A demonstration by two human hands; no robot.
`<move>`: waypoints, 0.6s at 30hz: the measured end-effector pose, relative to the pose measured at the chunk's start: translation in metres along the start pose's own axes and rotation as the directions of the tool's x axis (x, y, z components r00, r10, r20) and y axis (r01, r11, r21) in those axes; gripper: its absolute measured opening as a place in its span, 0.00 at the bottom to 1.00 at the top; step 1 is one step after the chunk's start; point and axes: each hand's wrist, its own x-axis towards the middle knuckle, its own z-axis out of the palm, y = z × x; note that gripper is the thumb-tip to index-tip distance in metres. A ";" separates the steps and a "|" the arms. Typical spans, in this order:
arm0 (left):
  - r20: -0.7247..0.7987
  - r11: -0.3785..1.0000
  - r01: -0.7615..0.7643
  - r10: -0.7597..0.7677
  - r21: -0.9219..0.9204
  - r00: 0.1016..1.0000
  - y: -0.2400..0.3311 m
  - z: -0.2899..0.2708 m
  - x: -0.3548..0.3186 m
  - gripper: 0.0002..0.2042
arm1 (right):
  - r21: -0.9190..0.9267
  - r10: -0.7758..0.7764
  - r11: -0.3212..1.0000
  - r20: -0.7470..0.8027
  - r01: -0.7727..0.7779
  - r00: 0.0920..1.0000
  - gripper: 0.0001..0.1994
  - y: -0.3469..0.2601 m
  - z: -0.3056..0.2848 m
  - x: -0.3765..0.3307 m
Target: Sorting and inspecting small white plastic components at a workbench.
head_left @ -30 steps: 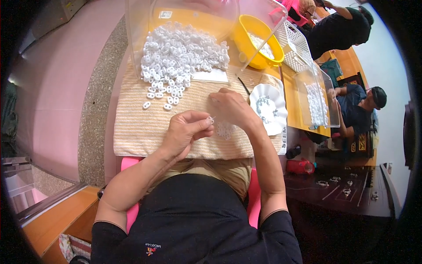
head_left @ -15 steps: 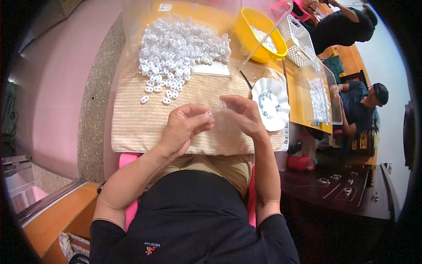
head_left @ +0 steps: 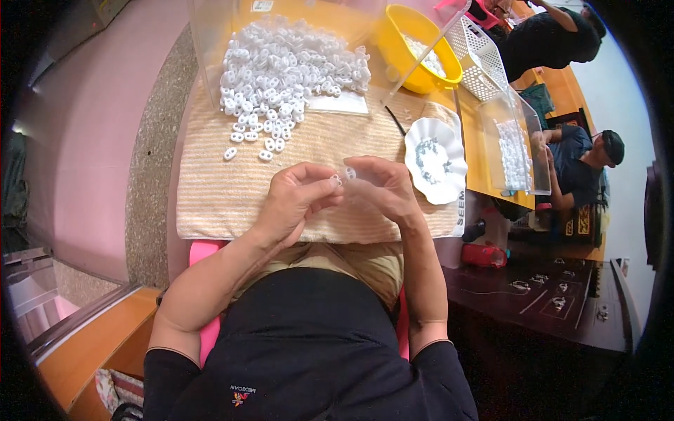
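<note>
Over the striped towel, my left hand [head_left: 295,200] pinches a small whitish ring-like part [head_left: 338,180] between thumb and forefinger. Facing it, my right hand [head_left: 390,191] holds a small white two-holed oval piece [head_left: 349,172] at its fingertips, somewhat blurred. The two parts are close together; whether they touch I cannot tell. Beyond my hands lies a large heap of white two-holed oval plastic pieces [head_left: 274,74], with several loose ones at its near edge. To the right of my right hand sits a white scalloped dish [head_left: 449,186] of small dark bits.
The beige towel [head_left: 217,203] covers the table before me. A clear box wall [head_left: 203,49] surrounds the heap's far part. At the far right stand a yellow basin [head_left: 400,74], a white perforated basket [head_left: 484,74] and a clear bin [head_left: 537,179]. A person [head_left: 579,151] works beyond it.
My right hand has come slightly left, bringing the oval piece nearer the ring-like part. My left hand has barely moved. The whole view has shifted a little.
</note>
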 end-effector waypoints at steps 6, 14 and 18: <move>0.000 1.000 -0.004 0.004 0.002 1.000 0.000 -0.001 0.000 0.06 | 0.019 0.001 1.000 0.001 -0.001 1.000 0.16 0.001 0.000 0.000; -0.011 1.000 0.006 -0.006 0.018 1.000 -0.001 0.000 0.000 0.06 | 0.063 -0.013 0.998 0.016 0.012 1.000 0.17 0.005 -0.003 -0.001; -0.004 1.000 0.006 -0.006 0.020 1.000 -0.002 -0.001 0.001 0.06 | 0.056 -0.024 0.998 0.029 0.022 0.999 0.17 0.005 -0.002 0.000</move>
